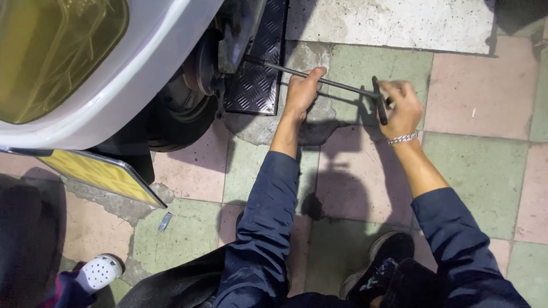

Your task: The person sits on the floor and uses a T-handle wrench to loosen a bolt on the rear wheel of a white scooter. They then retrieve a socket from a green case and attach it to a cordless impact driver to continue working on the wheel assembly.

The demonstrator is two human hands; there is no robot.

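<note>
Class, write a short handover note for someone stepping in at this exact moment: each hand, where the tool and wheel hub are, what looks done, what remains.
Left hand: wrapped around the long shaft of the T-handle wrench, steadying it.
Right hand: gripping the cross handle at the near end.
The wrench's far end reaches the wheel hub under the white car; the exact fastener is hidden.
Done: the wheel looks to be off, brake parts exposed.
Left: whatever the wrench is engaged on; how tight it is cannot be seen.
</note>
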